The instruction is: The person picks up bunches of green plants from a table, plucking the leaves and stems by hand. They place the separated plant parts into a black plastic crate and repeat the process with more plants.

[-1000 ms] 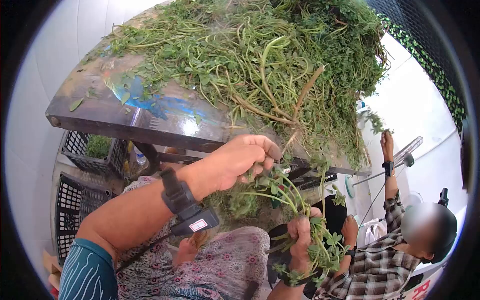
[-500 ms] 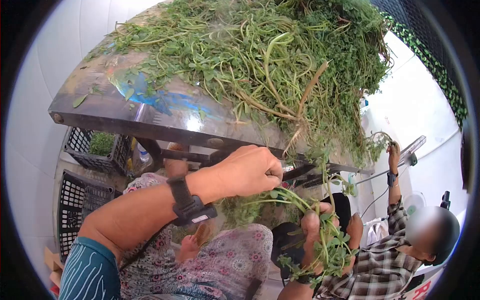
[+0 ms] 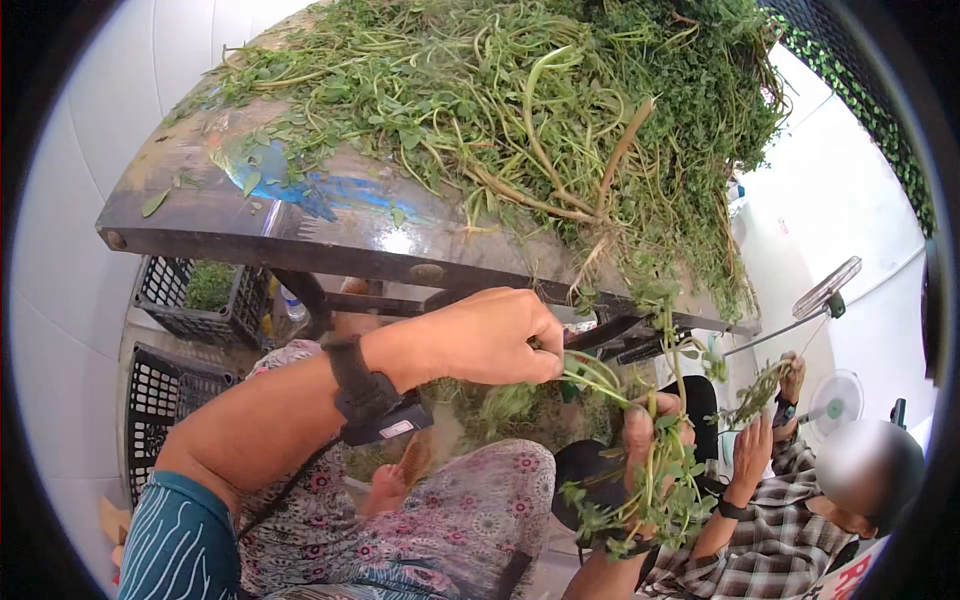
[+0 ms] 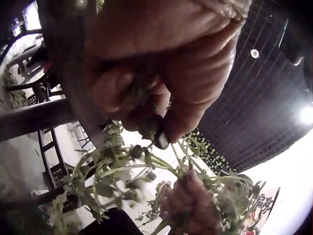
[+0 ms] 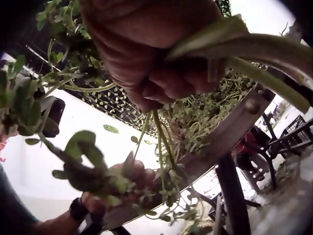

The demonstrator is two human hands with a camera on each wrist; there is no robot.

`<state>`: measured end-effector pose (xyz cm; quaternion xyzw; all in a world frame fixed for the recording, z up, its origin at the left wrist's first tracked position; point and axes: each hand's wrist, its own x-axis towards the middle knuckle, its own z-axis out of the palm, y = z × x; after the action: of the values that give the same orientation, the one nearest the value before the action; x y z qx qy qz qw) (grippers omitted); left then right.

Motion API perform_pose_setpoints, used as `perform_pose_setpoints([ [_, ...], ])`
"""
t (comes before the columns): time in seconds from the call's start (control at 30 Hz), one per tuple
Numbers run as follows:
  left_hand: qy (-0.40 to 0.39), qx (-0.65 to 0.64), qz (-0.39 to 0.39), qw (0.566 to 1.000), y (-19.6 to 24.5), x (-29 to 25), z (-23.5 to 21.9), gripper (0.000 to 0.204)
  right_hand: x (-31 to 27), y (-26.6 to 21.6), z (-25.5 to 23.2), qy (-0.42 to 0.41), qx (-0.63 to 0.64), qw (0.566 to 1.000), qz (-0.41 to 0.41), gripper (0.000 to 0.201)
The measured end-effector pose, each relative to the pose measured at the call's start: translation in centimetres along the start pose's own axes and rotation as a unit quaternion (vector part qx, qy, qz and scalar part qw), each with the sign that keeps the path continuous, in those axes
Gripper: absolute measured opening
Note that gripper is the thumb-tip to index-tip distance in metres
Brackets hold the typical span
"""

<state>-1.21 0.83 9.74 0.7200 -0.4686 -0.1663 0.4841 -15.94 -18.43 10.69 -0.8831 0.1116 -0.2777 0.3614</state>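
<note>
My right hand (image 3: 640,440) grips a bunch of leafy purslane-like stems (image 3: 668,475) below the table's front edge, and leaves hang down over its wrist. To its left, my left hand (image 3: 500,338) has curled fingers at the upper ends of the same stems. In the left wrist view, the thumb and a finger of the left hand (image 4: 166,73) pinch a small dark leafy bit just above the bunch. The right wrist view shows thick cut stem ends (image 5: 274,54) sticking out of the right fist (image 5: 151,54), with thinner shoots trailing below.
A big heap of the same plants (image 3: 450,110) covers much of the dark table (image 3: 180,225), with a forked rooted stalk (image 3: 600,210) at its front. Black crates (image 3: 205,310) stand under the left side. Another person (image 3: 770,530) handles a sprig at the right, near a fan (image 3: 835,400).
My left hand has closed its fingers and come down onto the stem ends. My right hand has shifted slightly right with the bunch. The other person's raised hand and sprig have come down.
</note>
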Motion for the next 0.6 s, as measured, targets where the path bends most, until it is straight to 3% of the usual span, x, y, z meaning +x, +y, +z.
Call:
perform_pose_setpoints([
  [0.1,-0.036,0.001,0.005,0.999,-0.2,0.1,0.5,0.020,0.6,1.7,-0.4,-0.001,-0.042,0.998,-0.043,0.035],
  [0.13,-0.047,-0.003,0.009,0.999,-0.4,0.1,0.7,0.019,0.5,1.4,-0.6,-0.023,0.002,1.000,-0.005,0.032],
  [0.23,-0.029,0.004,0.042,0.999,-0.7,0.1,0.7,0.017,0.3,1.4,-0.4,-0.029,-0.022,0.999,0.015,0.036],
  [0.33,-0.027,0.014,0.032,0.999,-1.0,0.2,0.9,0.016,-0.6,0.1,0.6,0.047,0.006,0.999,-0.021,0.036],
  [0.43,0.051,0.041,0.009,0.998,-1.0,0.2,1.3,0.015,-1.5,0.2,-0.2,0.017,0.085,0.995,0.050,0.036],
  [0.47,0.087,0.064,0.021,0.994,-1.0,0.3,1.6,0.015,-1.2,-0.6,-1.4,-0.053,-0.014,0.997,0.053,0.035],
  [0.53,0.162,0.109,0.046,0.980,-1.1,0.6,2.5,0.014,-2.1,-2.2,-0.5,-0.019,-0.006,1.000,0.018,0.034],
  [0.6,0.177,0.095,0.051,0.978,-1.2,0.9,2.8,0.013,-2.7,-1.8,0.3,0.020,0.013,0.998,-0.063,0.034],
])
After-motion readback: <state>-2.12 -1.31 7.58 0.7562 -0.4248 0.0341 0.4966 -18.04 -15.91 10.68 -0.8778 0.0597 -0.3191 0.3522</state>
